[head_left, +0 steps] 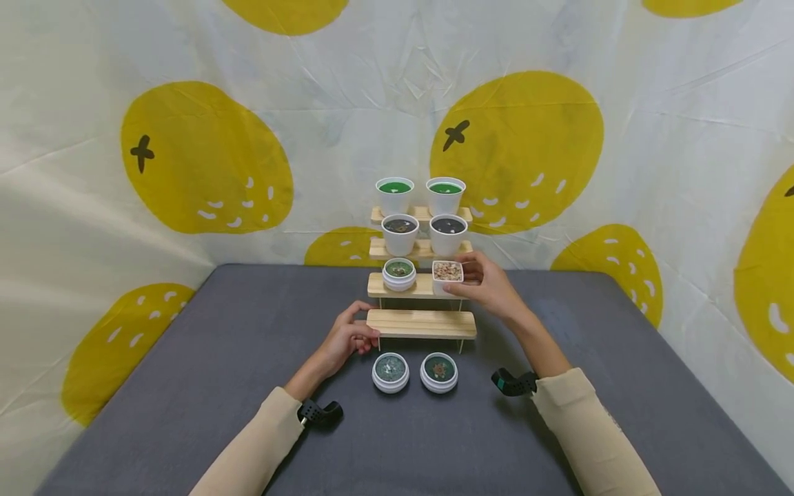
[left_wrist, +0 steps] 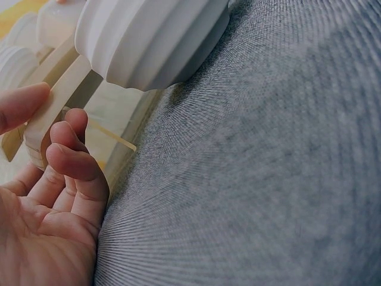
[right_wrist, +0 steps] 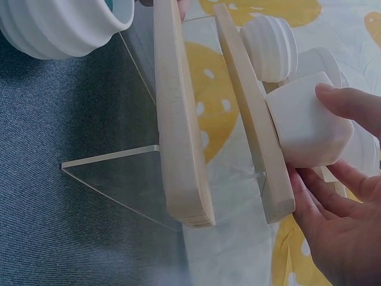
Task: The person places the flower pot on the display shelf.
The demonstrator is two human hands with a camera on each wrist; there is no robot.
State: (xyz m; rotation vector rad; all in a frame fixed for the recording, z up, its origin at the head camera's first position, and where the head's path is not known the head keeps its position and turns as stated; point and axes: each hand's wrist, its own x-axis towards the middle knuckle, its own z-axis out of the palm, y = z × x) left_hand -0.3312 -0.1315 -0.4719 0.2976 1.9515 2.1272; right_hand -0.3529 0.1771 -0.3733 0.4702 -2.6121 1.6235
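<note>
My left hand (head_left: pixel 340 339) holds the left end of the lowest board of a tiered wooden display stand (head_left: pixel 422 323). In the left wrist view the thumb lies against that board (left_wrist: pixel 55 113) and curled fingers are on its other side. My right hand (head_left: pixel 491 284) grips a square white pot (head_left: pixel 447 273) filled with small pale and brown bits, at the right of the second board from the bottom. Its base meets the board (right_wrist: pixel 253 119) in the right wrist view. Left of it on the same board stands a round ribbed white pot (head_left: pixel 399 274) with green contents.
Above are two dark-filled cups (head_left: pixel 400 241) and, on the top board, two green-filled cups (head_left: pixel 395 200). Two round ribbed pots (head_left: pixel 390 373) stand on the grey cloth-covered table (head_left: pixel 434 448) before the stand. Clear side supports (right_wrist: pixel 113 156) carry the boards. A patterned curtain (head_left: pixel 360 138) hangs behind.
</note>
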